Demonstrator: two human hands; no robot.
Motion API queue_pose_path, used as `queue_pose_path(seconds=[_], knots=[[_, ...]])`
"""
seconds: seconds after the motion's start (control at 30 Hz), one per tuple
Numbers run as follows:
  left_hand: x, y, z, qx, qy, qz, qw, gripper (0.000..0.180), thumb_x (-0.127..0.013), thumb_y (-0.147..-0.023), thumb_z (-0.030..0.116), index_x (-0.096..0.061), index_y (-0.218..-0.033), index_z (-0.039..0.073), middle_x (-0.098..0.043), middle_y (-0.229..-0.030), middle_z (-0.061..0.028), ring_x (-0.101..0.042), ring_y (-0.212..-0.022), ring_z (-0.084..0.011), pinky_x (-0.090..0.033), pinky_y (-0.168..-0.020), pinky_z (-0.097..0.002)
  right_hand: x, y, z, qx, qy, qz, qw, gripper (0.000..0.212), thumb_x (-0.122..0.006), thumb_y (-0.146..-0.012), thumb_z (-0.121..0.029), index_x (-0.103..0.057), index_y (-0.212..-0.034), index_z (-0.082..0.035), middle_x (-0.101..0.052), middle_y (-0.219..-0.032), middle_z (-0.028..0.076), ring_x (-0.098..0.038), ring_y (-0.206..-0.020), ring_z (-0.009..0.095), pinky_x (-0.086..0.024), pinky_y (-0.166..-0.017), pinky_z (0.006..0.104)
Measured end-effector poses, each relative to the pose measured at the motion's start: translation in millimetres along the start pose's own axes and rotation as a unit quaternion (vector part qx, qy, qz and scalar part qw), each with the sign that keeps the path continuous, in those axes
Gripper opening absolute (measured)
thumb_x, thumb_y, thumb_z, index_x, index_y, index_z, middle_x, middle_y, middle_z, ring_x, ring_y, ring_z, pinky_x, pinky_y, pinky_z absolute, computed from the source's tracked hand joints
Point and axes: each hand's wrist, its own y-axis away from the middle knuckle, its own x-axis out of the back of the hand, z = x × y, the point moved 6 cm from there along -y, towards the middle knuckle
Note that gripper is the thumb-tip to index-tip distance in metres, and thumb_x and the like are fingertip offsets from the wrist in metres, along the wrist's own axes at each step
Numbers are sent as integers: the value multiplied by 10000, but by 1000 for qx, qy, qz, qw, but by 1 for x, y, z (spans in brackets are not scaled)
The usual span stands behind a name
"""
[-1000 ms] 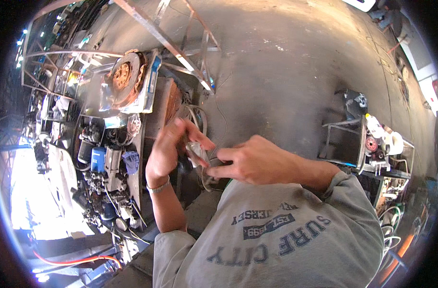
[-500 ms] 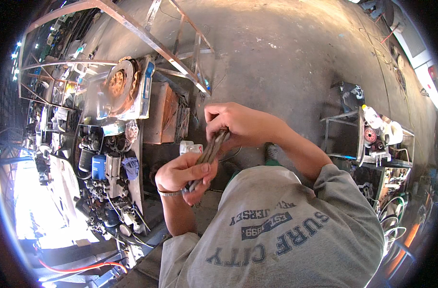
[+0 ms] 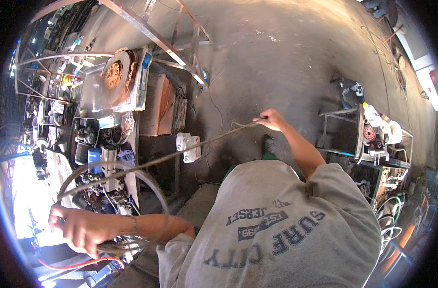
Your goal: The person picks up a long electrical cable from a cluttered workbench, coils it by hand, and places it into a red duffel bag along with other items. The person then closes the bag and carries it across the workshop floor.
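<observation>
Person in a grey tee (image 3: 281, 240) has a long grey-brown cord (image 3: 154, 162) strung btwn both hands, running on a slant up from L to R across the front of the body.

L hand (image 3: 77, 229) is way out at lower L, fingers curled round the cord's bunched part; a big loose loop arcs up from there, in front of the L forearm & the pile of metal parts (image 3: 112, 184). Wristband (image 3: 134, 225) on that arm.

R hand (image 3: 272, 120) is out front, well apart from L, thumb & fingers pinched on the cord nr its far end; a short bit pokes out by the grip. Exact finger placement's too small to tell.

Under the taut stretch: a couple of white containers (image 3: 192, 149). Blue canister (image 3: 94, 160) sits in w/ the parts, L side. Further up, a rusty disc (image 3: 118, 72), w/ a brown box (image 3: 162, 103) just beside. Over R, a metal stand (image 3: 341, 152) w/ a red wheel (image 3: 369, 133) & white bottle (image 3: 371, 114) on top.
</observation>
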Motion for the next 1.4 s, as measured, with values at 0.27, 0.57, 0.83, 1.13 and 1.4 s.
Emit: queue_pose_path(seconds=[0.27, 0.57, 0.83, 1.13, 1.4], knots=[[-114, 4, 118, -183, -155, -14, 971, 179, -428, -1082, 234, -398, -1135, 66, -578, -584, -80, -584, -417, -154, -527, -341, -333, 76, 53, 103, -226, -31, 111, 967, 504, -801, -910, -400, -572, -759, 22, -440, -624, 68, -408, -644, 147, -412, -606, 370], [91, 83, 105, -67, -361, 434, 823, 231, -401, -1107, 153, -494, -1288, 45, -479, -698, 6, -455, -492, -91, -405, -415, -235, 133, 57, -176, 93, 157, -176, 967, 165, -668, -947, -224, -654, -971, -61, -693, -909, 127, -683, -863, 345, -522, -726, 454], [193, 110, 18, 228, -601, 523, 560, 308, -412, -1114, 258, -494, -1211, -23, -618, -749, -144, -642, -554, -246, -603, -514, -386, 160, 93, -351, 352, 96, -202, 909, 154, -681, -929, -293, -691, -957, -142, -641, -964, 46, -697, -857, 281, -554, -666, 420], [195, 123, -39, 349, -375, 496, 701, 452, -386, -1115, 310, -484, -1082, -130, -622, -666, -194, -612, -436, -268, -619, -603, -574, 245, 52, -381, 394, -61, 177, 900, 111, -737, -935, -180, -704, -909, -78, -629, -762, 65, -599, -580, 231, -468, -520, 349], [180, 128, -75, 216, -132, 489, 835, 414, -367, -1132, 269, -484, -870, -29, -530, -474, -79, -524, -334, -136, -516, -345, -352, 253, -4, -344, 270, -70, 229, 933, 197, -693, -995, -246, -704, -997, -49, -672, -762, 81, -588, -587, 152, -481, -559, 301]])
